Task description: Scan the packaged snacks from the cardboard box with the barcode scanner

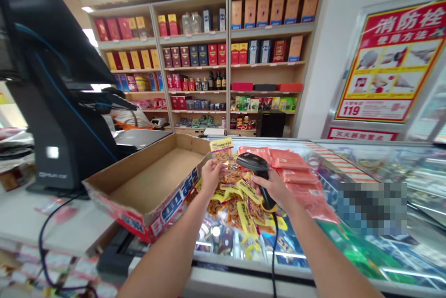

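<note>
My left hand (211, 175) is closed on a small yellow snack packet (222, 149), holding it upright above a heap of similar yellow packets (240, 205) on the glass counter. My right hand (275, 187) grips the handle of a black barcode scanner (253, 162), whose head points toward the raised packet. The scanner's black cable (274, 251) hangs down over the counter's front edge. A stack of orange-red packets (296, 168) lies just right of the scanner.
An empty shallow cardboard box (153, 182) sits left of the packets. A black register terminal (52, 93) stands at far left with a cable (43, 251) trailing down. The glass display counter (383, 182) runs right. Shelves of boxed goods (209, 56) and a red poster (390, 65) lie behind.
</note>
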A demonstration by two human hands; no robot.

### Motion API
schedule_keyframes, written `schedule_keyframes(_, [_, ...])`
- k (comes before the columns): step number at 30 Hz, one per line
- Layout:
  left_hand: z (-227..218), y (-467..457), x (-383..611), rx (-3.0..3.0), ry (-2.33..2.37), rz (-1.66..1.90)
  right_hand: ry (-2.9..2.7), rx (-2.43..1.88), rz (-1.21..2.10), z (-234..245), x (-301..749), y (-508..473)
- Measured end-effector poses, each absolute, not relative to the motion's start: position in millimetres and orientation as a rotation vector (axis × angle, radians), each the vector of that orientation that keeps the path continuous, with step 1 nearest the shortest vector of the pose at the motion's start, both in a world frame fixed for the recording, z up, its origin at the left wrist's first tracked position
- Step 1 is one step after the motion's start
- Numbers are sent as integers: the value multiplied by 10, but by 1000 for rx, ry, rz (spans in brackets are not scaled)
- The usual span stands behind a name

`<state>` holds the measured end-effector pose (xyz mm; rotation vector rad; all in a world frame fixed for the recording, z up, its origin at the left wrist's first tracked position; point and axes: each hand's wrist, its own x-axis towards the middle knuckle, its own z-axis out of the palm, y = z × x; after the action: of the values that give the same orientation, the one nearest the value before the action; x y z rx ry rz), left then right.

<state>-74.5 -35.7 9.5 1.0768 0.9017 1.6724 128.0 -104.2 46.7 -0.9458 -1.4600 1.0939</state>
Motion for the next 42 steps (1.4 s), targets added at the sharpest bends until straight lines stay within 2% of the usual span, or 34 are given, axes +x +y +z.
schedule_keyframes(17, [113, -394, -670, 1062, 871, 1628, -1336, -1030, 1234, 382, 1243, -1090])
schedule_keyframes(24, [130, -395, -657, 1063, 873, 1641, -1433, -977, 1150, 402, 1228, -1126])
schedule_keyframes(32, [457, -546, -812, 703, 836, 2014, -1473, -880, 1230, 389, 1106, -1177])
schedule_keyframes(37, [826, -733, -1109, 367, 731, 2183, -1499, -831, 1305, 577, 952, -1220])
schedule_keyframes(42, [950, -883, -1491, 141, 749, 2291, -1605, -786, 1323, 695, 734, -1223])
